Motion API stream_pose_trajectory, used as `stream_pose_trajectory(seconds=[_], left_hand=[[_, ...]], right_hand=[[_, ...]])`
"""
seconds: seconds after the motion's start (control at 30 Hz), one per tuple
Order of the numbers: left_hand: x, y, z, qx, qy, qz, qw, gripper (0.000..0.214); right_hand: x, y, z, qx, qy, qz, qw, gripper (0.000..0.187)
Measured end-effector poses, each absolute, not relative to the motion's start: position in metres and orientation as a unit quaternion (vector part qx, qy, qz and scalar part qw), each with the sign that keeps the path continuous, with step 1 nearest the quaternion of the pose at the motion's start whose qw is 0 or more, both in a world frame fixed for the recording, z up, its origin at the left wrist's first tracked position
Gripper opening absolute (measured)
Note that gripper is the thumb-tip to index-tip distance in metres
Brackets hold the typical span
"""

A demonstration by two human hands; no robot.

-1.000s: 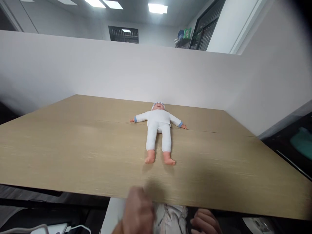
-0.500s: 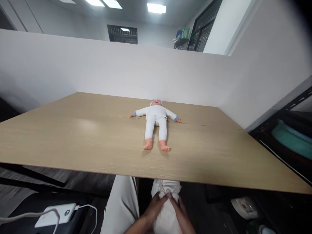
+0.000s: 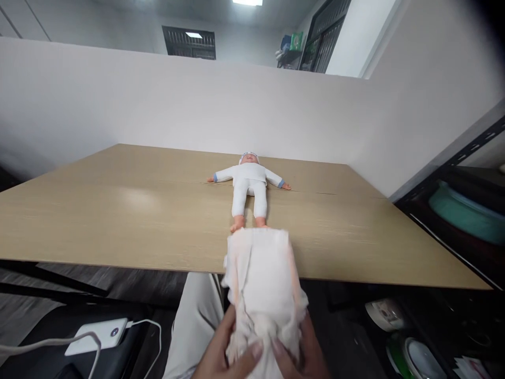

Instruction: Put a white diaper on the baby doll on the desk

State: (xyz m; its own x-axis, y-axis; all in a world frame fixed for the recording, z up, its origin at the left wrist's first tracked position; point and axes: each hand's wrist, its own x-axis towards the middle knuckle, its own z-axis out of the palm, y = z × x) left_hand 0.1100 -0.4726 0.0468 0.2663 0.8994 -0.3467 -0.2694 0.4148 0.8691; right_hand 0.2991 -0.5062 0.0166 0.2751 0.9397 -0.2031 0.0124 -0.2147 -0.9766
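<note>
A white diaper [image 3: 264,268] with pinkish side edges is spread lengthwise between my hands. Its far end overlaps the table's front edge and reaches up near the feet of a baby doll [image 3: 250,176]. My left hand [image 3: 232,350] grips the diaper's left side, thumb on top and fingers partly hidden beneath. On the right side, my right hand [image 3: 300,352] holds it the same way, the two thumbs close together. The doll lies on its back in white clothes and a patterned cap, arms stretched out, its feet partly covered from view by the diaper.
The wooden table [image 3: 118,221] meets a low white partition [image 3: 177,105] at the back. At lower left, a white power bank [image 3: 97,337] with a cable lies on a black seat. A dark shelf with a teal item [image 3: 465,210] stands at right.
The diaper has come up from below the table edge, held in both hands, and its far end now rises over the edge toward the doll. The camera view has shifted slightly.
</note>
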Motion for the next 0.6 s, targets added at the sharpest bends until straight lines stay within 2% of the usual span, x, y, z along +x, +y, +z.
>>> stream_pose_trajectory(seconds=[0.07, 0.17, 0.33, 0.4, 0.47, 0.6], left_hand=[[0.115, -0.456, 0.061, 0.348, 0.469, 0.434, 0.686, 0.074], [0.119, -0.432, 0.061, 0.322, 0.496, 0.443, 0.673, 0.065], [0.116, -0.421, 0.03, 0.306, 0.489, 0.425, 0.697, 0.061], [0.114, -0.422, 0.019, 0.297, 0.474, 0.417, 0.716, 0.061], [0.113, -0.424, 0.012, 0.286, 0.464, 0.415, 0.728, 0.059], [0.109, -0.422, 0.006, 0.294, 0.466, 0.399, 0.733, 0.06]], right_hand=[[0.286, -0.479, 0.026, -0.599, -0.407, 0.462, 0.512, 0.081], [0.282, -0.443, 0.029, -0.585, -0.446, 0.472, 0.486, 0.075], [0.293, -0.427, 0.003, -0.593, -0.422, 0.512, 0.456, 0.09], [0.295, -0.43, -0.007, -0.604, -0.428, 0.493, 0.457, 0.087], [0.298, -0.432, -0.012, -0.642, -0.454, 0.42, 0.454, 0.08], [0.307, -0.425, -0.009, -0.699, -0.539, 0.177, 0.436, 0.063]])
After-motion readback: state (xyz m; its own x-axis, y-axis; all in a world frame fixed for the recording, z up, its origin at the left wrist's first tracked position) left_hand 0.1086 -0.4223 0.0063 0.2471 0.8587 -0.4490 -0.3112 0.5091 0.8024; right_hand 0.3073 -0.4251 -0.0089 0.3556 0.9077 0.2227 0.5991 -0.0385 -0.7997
